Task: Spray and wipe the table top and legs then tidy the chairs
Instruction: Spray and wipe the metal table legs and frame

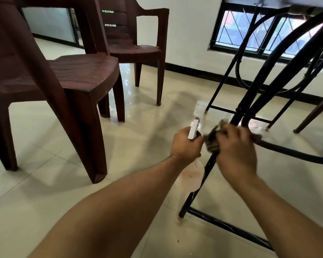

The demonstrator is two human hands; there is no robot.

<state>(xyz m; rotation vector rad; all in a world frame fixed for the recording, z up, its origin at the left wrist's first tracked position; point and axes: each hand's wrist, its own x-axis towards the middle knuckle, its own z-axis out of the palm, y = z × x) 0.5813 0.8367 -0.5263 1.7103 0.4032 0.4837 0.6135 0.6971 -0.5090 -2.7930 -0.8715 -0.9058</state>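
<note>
1. I take the black table leg (192, 194) right in front of me as my mark. It slants up from the pale tiled floor (50, 185) towards the table top (280, 1), whose underside shows high above it at the upper edge of my view.
2. My left hand (186, 144) is just to the left of that leg, fingers curled tight around the neck of the spray bottle (190, 174).
3. The bottle's white nozzle sticks out above my fist and points away from me. Its clear body hangs below my hand, close against the leg's left side.
4. My right hand (235, 151) is on the leg itself, a little above the bottle, with fingers closed around a dark cloth (212, 140).
5. The cloth is bunched against the leg where a curved black tube meets it. That hand and the cloth are blurred, so I cannot tell how far the cloth wraps round.
6. From the leg's foot a black crossbar (227, 228) runs along the floor to the right.
7. Well to the left of the leg stands the near chair (73, 75), dark brown plastic. The far chair (136, 43) of the same kind is behind it.
8. Beyond the leg, on the back wall, is a black-framed window (250, 28).
</note>
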